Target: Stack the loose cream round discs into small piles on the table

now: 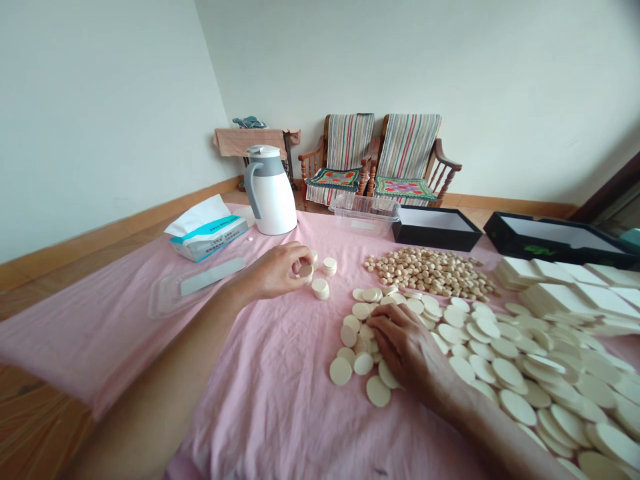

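Between the thumb and fingers of my left hand (281, 270) is a pale round wooden disc (305, 271), held at a small stack. Two other short stacks stand close by: one stack of discs (329, 267) behind to the right, another stack (321, 289) nearer me. My right hand (407, 343) is down on the left edge of a wide spread of loose wooden discs (505, 373). Its fingers are bent and close together, their tips among the discs. Whatever lies under those fingertips is partly hidden.
Behind the discs lies a heap of small wooden beads (433, 272). Stacked pale square pieces (575, 283) are at the right. Farther back stand a clear plastic box (365, 215), a black box (437, 237) and a second black tray (545, 247). A white jug (277, 203) and tissue pack (213, 233) are left.
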### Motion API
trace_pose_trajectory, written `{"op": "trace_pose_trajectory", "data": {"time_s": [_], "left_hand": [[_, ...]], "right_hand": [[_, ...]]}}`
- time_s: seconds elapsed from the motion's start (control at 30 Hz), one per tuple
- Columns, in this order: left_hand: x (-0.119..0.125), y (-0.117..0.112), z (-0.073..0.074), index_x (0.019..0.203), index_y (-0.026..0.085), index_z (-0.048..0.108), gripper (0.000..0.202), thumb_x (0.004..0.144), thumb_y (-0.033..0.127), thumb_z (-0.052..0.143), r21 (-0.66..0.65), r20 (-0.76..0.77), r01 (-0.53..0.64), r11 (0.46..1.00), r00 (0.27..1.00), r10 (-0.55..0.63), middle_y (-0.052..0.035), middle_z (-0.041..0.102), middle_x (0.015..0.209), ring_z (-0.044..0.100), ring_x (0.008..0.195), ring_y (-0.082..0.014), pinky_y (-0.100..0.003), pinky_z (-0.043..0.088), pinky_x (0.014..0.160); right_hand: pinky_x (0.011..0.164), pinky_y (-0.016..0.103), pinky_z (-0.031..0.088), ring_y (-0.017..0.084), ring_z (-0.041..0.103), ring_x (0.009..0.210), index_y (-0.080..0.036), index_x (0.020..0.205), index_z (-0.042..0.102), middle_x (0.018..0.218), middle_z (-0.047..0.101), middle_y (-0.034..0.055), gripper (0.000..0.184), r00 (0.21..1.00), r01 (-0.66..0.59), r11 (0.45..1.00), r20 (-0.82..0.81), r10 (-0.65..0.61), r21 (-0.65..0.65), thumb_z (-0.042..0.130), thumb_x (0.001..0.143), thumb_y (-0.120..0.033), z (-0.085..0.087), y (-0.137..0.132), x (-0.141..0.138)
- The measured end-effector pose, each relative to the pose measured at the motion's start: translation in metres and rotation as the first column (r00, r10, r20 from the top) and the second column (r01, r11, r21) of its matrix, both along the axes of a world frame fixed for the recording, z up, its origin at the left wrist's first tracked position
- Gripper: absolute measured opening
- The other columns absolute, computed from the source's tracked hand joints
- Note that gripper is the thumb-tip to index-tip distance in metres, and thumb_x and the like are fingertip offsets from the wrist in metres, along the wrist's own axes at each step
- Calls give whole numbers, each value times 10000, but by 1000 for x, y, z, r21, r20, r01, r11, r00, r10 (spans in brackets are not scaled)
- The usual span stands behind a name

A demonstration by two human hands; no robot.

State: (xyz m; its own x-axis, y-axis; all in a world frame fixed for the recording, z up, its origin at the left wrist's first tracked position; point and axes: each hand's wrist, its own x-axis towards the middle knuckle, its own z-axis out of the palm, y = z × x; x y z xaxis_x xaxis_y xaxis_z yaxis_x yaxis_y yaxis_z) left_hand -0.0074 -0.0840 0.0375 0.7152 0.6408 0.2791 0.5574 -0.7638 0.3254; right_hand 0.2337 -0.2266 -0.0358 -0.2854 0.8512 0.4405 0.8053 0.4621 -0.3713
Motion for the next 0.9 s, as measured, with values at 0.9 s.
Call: {"op": "trace_pose_trajectory", "data": {"time_s": [0.9], "left_hand": [[-13, 33, -35, 949, 186, 616, 306, 653, 260, 621, -115, -78, -147, 982, 987, 139, -13, 655, 884, 612, 790, -171, -241, 438, 676]], "right_hand": [[760, 379, 458, 204, 519, 850, -168, 919, 623, 940, 590, 84, 223, 1000, 4, 1000, 2, -4, 11, 403, 918, -132, 3, -1, -1]]}}
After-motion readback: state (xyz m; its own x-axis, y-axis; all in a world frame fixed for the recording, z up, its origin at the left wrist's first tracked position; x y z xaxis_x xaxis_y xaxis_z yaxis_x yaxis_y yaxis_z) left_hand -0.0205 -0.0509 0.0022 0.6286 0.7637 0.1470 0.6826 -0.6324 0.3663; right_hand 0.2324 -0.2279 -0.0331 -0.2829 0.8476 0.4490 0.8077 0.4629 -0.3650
